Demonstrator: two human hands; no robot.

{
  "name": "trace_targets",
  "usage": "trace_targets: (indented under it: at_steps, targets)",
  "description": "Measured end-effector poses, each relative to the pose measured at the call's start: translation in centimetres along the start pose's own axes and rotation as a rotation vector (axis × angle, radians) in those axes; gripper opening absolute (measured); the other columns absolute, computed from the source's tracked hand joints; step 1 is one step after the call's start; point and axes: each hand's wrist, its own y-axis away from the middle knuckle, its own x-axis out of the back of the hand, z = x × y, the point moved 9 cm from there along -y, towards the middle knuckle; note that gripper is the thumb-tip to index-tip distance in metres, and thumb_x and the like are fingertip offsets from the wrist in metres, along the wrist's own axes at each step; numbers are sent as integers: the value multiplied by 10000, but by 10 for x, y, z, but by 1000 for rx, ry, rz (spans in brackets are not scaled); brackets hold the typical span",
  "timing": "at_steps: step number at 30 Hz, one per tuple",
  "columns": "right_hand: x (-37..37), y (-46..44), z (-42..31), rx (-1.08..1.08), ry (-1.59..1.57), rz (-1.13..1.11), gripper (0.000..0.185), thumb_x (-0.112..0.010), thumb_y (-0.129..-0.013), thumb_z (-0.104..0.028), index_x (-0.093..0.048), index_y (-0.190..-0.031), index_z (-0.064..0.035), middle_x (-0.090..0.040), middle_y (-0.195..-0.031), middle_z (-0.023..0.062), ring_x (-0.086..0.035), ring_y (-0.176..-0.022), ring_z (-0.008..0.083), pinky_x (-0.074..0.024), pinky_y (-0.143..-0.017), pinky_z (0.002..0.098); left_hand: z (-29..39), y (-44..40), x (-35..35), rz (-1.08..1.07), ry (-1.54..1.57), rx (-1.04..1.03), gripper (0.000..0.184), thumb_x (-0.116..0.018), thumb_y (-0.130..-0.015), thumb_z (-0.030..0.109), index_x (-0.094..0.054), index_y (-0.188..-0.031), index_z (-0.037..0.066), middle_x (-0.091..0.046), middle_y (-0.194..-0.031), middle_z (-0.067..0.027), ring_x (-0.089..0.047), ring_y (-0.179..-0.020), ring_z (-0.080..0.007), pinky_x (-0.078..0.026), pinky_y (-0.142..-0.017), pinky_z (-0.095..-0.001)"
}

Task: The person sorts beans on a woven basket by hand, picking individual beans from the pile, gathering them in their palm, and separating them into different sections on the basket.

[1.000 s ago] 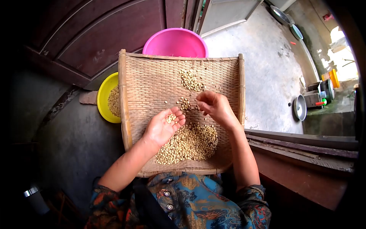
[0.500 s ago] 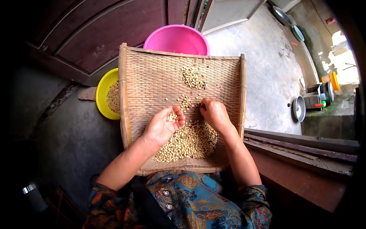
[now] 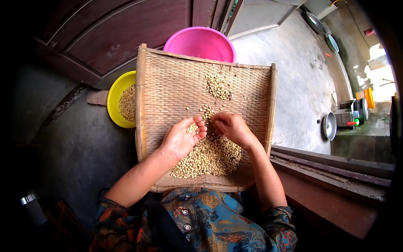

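A woven bamboo winnowing tray [image 3: 168, 88] with wooden side rails rests against my lap. A large heap of pale beans [image 3: 210, 159] lies at its near end, and a smaller pile [image 3: 217, 87] sits near the far side. Between them is a little loose cluster of beans [image 3: 208, 111]. My left hand [image 3: 183, 136] is cupped palm up, its curled fingers holding several pale beans [image 3: 192, 128]. Just above the heap's far edge, my right hand [image 3: 233, 128] has thumb and fingers pinched together beside the left fingertips. Whatever it may hold is hidden.
A pink basin [image 3: 201, 42] stands behind the tray. To the left is a yellow basin [image 3: 115, 101] with brownish grains inside. A wooden sill [image 3: 327, 164] runs along the right, and a metal bowl [image 3: 329, 126] leans beyond it. A dark red door [image 3: 113, 42] rises behind.
My right hand has moved left and slightly nearer me, closer to the left fingertips. My left hand keeps its cupped hold on the beans. The whole view has shifted a little.
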Motion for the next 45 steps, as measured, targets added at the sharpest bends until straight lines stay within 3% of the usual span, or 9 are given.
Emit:
trace_targets:
  at_steps: [3, 8, 11, 20, 26, 29, 33, 37, 45]
  targets:
    - [25, -1, 5, -84, 162, 213, 197, -569, -904, -103, -681, -1033, -5, -696, -937, 213, -675, -869, 372, -528, -801, 401, 3, 1, -3, -19, -7, -19, 231, -533, -970, 154, -553, -1118, -22, -582, -1033, -128, -569, -959, -249, -515, -885, -385]
    - [16, 0, -36, 273, 379, 293, 129, -642, -840, -42, -629, -964, -12, -647, -925, 176, -661, -829, 362, -532, -752, 445, 2, 4, -6, -11, 19, -15, 235, -533, -972, 160, -553, -1122, -19, -579, -1035, -126, -569, -956, -245, -517, -885, -378]
    - [-6, -10, -40, 404, 661, 227, 148, -566, -804, -1, -584, -951, -6, -614, -907, 162, -650, -828, 351, -541, -735, 429, 4, 7, -10, -16, 34, -20, 241, -537, -972, 166, -552, -1126, -19, -577, -1039, -125, -570, -955, -245, -518, -886, -377]
    - [-17, -25, -44, 364, 943, 80, 111, -533, -806, -4, -570, -910, -20, -615, -865, 156, -656, -758, 366, -548, -681, 441, 11, 9, -7, 2, 56, -33, 246, -543, -971, 172, -555, -1126, -18, -581, -1036, -120, -572, -950, -243, -522, -877, -375]
    - [13, -25, -36, 293, 637, 246, 68, -604, -781, -27, -573, -836, -2, -649, -819, 189, -658, -721, 365, -540, -670, 452, 17, 13, -3, -14, 54, -71, 232, -529, -977, 173, -572, -1102, -17, -585, -1023, -117, -575, -943, -240, -520, -881, -372]
    - [36, -19, -39, 91, 320, 259, 131, -674, -789, -57, -640, -898, 7, -682, -831, 191, -677, -725, 310, -547, -699, 377, 17, 13, 0, -13, 51, -91, 228, -520, -979, 169, -575, -1099, -18, -584, -1032, -120, -571, -968, -247, -513, -900, -379]
    - [16, -9, -74, 130, -327, -10, 149, -677, -821, -40, -670, -957, 22, -690, -865, 167, -666, -743, 204, -535, -717, 312, 20, 12, 3, 87, 80, -111, 235, -518, -979, 169, -566, -1111, -20, -581, -1044, -124, -561, -1009, -255, -500, -933, -400]
    - [27, -24, -80, 345, 473, 231, 209, -695, -795, -56, -679, -998, -9, -679, -933, 176, -681, -832, 313, -545, -766, 386, 25, 15, 1, 82, 133, -115, 232, -526, -975, 169, -556, -1107, -20, -580, -1036, -127, -563, -1002, -256, -500, -938, -406]
    - [-3, -39, -59, 362, 669, 131, 159, -701, -778, -95, -600, -860, -5, -646, -862, 185, -666, -818, 346, -542, -734, 426, 28, 17, -2, 33, 151, -127, 225, -530, -973, 167, -563, -1092, -21, -583, -1027, -124, -568, -979, -247, -505, -922, -392]
